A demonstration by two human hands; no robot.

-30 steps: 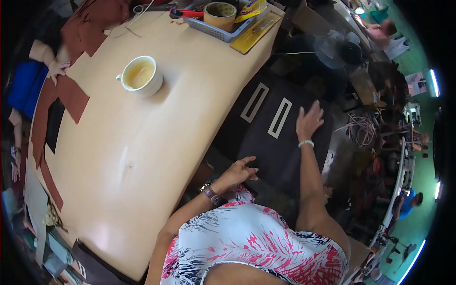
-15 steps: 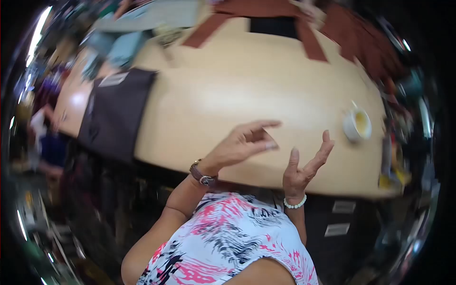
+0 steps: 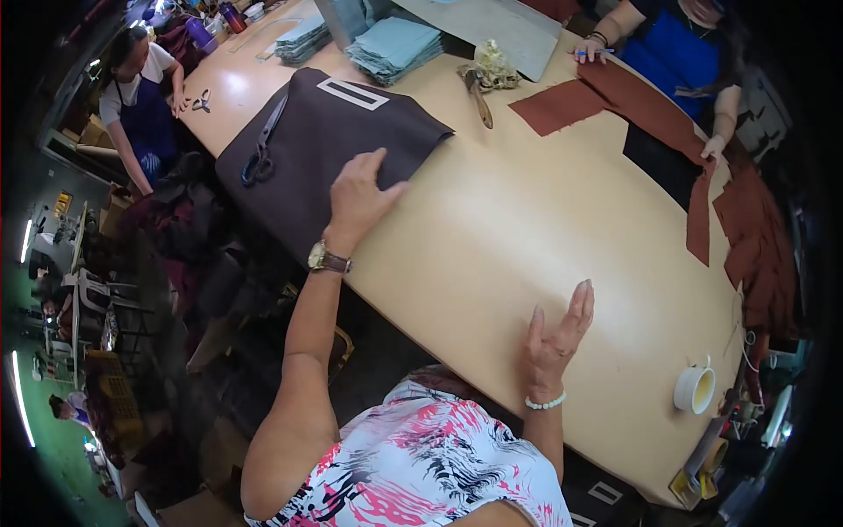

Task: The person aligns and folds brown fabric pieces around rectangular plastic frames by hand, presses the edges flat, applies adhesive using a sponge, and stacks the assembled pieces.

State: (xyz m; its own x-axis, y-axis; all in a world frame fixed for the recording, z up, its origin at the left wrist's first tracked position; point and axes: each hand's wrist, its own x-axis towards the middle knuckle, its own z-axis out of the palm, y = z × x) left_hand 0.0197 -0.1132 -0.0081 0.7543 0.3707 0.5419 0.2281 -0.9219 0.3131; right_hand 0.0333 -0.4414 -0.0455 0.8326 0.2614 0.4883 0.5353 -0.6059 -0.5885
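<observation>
My left hand (image 3: 358, 198), with a watch on its wrist, reaches over the near right part of a dark cloth piece (image 3: 307, 184). Its thumb stands apart from the fingers and it holds nothing; whether it touches the cloth I cannot tell. On that cloth lie black-handled scissors (image 3: 262, 154) and a pale rectangular frame-shaped piece (image 3: 353, 94). My right hand (image 3: 558, 347), wearing a beaded bracelet, is raised over the bare tabletop (image 3: 465, 263) with fingers stretched and nothing in them.
A white cup (image 3: 695, 389) with yellow contents stands at the right edge. A brush (image 3: 479, 97) lies beside a crumpled pale clump (image 3: 496, 64). Light blue stacks (image 3: 395, 48) sit at the back. One person handles rust-brown cloth (image 3: 641, 97); another stands left near small scissors (image 3: 202, 100).
The view has turned left, bringing the dark cloth and scissors closer to the middle. My left hand has moved away from my right, out over the cloth, and opened wider. My right hand stays open.
</observation>
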